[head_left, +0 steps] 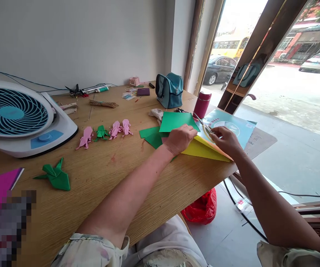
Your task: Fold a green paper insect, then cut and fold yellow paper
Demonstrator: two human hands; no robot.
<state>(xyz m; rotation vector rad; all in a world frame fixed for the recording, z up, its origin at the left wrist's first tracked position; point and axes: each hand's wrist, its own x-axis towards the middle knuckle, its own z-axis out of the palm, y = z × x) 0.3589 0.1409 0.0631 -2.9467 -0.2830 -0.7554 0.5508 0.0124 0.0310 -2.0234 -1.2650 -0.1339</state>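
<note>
Neatly triangular yellow paper, orange-edged.

Yellow paper folded triangular, flat; scissors above

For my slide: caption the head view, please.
Left hand steadies a folded yellow sheet; right hand holds scissors to it.

Three pink figures, two green figures. One yellow sheet, apparently two green sheets. One scissors, one fan.
</note>
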